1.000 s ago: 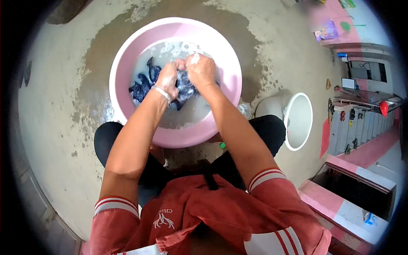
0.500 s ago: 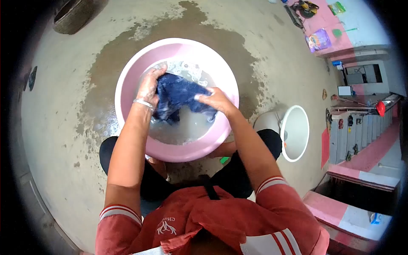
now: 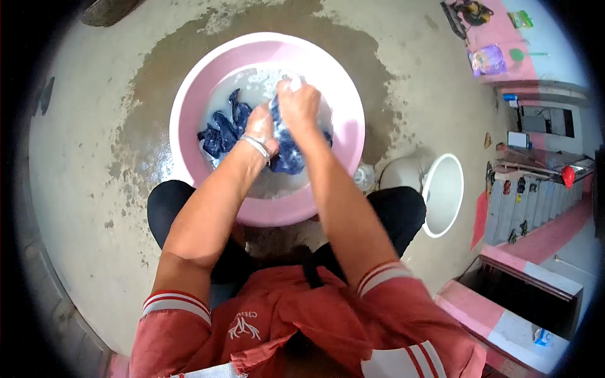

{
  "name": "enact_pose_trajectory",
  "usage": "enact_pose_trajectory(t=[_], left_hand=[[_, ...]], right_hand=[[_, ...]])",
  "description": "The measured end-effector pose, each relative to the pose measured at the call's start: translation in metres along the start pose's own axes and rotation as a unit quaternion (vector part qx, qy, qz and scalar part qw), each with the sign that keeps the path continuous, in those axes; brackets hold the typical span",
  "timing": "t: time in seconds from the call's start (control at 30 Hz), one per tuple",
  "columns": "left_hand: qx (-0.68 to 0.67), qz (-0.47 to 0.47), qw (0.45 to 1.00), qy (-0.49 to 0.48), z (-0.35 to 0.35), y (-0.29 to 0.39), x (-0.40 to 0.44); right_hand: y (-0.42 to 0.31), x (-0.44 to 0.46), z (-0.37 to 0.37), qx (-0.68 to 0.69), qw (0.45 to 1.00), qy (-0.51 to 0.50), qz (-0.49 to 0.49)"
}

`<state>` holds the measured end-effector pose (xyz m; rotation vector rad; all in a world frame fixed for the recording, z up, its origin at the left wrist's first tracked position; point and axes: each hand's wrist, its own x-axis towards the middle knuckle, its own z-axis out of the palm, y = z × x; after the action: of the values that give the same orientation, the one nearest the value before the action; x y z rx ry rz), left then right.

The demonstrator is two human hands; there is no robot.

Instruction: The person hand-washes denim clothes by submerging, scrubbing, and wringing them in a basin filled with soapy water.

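The wet blue cloth (image 3: 288,157) is in the pink tub (image 3: 271,213), its long way running from far to near. My right hand (image 3: 300,106) squeezes its far end. My left hand (image 3: 260,126) is against its left side; I can't tell if it grips.

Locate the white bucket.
In the head view, the white bucket is on the floor at the person's right, beside the right knee, right of the pink basin.

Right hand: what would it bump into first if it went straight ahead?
The right hand would probably meet the far wall of the pink basin, though it might touch suds first; depth is unclear.
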<state>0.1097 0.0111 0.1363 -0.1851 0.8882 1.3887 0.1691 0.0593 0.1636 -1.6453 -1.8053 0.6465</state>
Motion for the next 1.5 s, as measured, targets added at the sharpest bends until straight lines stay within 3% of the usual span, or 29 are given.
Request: enact_pose_trajectory(t=[0.07,0.13,0.17,0.2,0.27,0.3,0.33,0.37,0.43,0.47,0.53,0.57,0.6,0.67,0.73,0.8,0.87,0.93,1.03,1.1,1.13,1.17,1.2,1.23,1.27,1.33,1.4,1.47,1.5], left_hand=[[0.018,0.006,1.000,0.008,0.005,0.000,-0.003],[-0.042,0.002,0.991,-0.125,-0.033,0.001,0.048],[-0.125,-0.096,0.909,-0.387,-0.063,0.009,0.065],[-0.114,-0.082,0.892,-0.430,-0.057,0.018,0.056],[-0.024,-0.027,0.982,-0.184,-0.052,0.005,0.057],[0.046,-0.008,0.999,0.013,0.013,0.017,-0.004],[0.018,-0.095,0.993,-0.074,0.004,0.018,-0.004],[0.087,-0.142,0.982,-0.093,0.016,0.026,-0.022],[0.271,-0.196,0.929,-0.160,0.015,0.038,-0.033],[0.436,-0.116,0.879,-0.155,0.005,0.032,-0.031],[0.520,-0.133,0.805,-0.254,-0.020,0.032,-0.010],[0.578,-0.025,0.811,-0.084,-0.003,0.042,-0.035],[0.369,-0.043,0.918,-0.141,0.001,0.053,-0.040],[0.168,-0.046,0.974,-0.143,-0.010,0.072,-0.018],[0.113,0.015,0.990,-0.081,-0.020,0.068,-0.005],[0.025,0.024,0.999,-0.030,-0.010,0.061,-0.013],[0.003,0.006,1.000,-0.001,-0.013,0.055,-0.006],[-0.022,0.014,0.998,0.065,-0.025,0.043,0.013],[-0.035,0.027,0.993,0.107,-0.028,0.032,0.021],[-0.006,0.040,0.990,0.139,-0.031,0.031,0.031],[-0.009,0.039,0.989,0.143,-0.031,0.033,0.021],[0.022,0.048,0.993,0.101,-0.026,0.036,0.000],[0.054,0.056,0.995,0.057,-0.023,0.037,-0.011],[-0.122,-0.084,0.947,-0.283,-0.081,0.019,0.043],[-0.127,-0.086,0.947,-0.281,-0.057,0.015,0.031],[-0.062,0.005,0.998,0.023,-0.002,0.006,0.014],[0.031,0.011,0.999,0.022,-0.011,0.007,0.021],[-0.013,0.033,0.999,0.025,-0.014,0.006,0.023],[0.094,0.076,0.992,0.025,-0.025,0.015,0.027]], right_hand=[[0.002,0.006,0.002,0.028,0.999,0.001,-0.046],[-0.023,-0.027,-0.003,0.114,0.992,-0.039,-0.045],[-0.036,-0.046,-0.006,0.123,0.982,-0.023,-0.144],[-0.035,-0.050,-0.002,0.130,0.964,0.019,-0.233],[-0.011,-0.033,0.005,0.109,0.978,0.033,-0.176],[0.002,-0.016,0.003,0.096,0.990,0.023,-0.096],[0.012,0.007,-0.006,-0.019,0.998,0.029,-0.047],[0.022,0.023,-0.016,0.052,0.996,0.047,0.052],[0.051,0.048,-0.023,0.085,0.991,0.031,0.098],[0.044,0.050,-0.038,0.119,0.985,0.070,0.100],[0.078,0.071,-0.045,0.200,0.960,-0.070,0.181],[0.081,0.069,-0.055,0.194,0.957,-0.159,0.148],[0.086,0.063,-0.069,0.124,0.958,-0.231,0.118],[0.082,0.044,-0.087,-0.012,0.909,-0.416,0.016],[0.091,0.015,-0.078,0.049,0.886,-0.460,0.036],[0.097,0.001,-0.069,0.019,0.908,-0.416,0.045],[0.120,-0.010,-0.054,0.276,0.906,-0.259,0.189],[0.122,-0.009,-0.034,0.353,0.892,-0.198,0.200],[0.049,-0.012,-0.040,0.606,0.758,-0.078,0.227],[0.019,-0.016,-0.035,0.519,0.825,-0.188,0.123],[-0.001,-0.024,-0.035,0.357,0.903,-0.240,-0.001],[-0.028,-0.044,-0.027,0.269,0.941,-0.161,-0.128],[-0.046,-0.059,-0.027,0.141,0.961,-0.149,-0.186],[-0.042,-0.060,-0.016,0.077,0.976,-0.104,-0.175],[-0.034,-0.055,-0.007,0.012,0.985,-0.060,-0.163],[-0.006,-0.017,0.001,0.026,0.999,-0.018,0.007],[0.025,-0.013,0.012,0.020,0.999,0.006,0.025],[0.007,-0.028,0.009,0.048,0.997,0.006,-0.052],[-0.006,-0.047,0.010,0.120,0.991,-0.013,-0.063]])
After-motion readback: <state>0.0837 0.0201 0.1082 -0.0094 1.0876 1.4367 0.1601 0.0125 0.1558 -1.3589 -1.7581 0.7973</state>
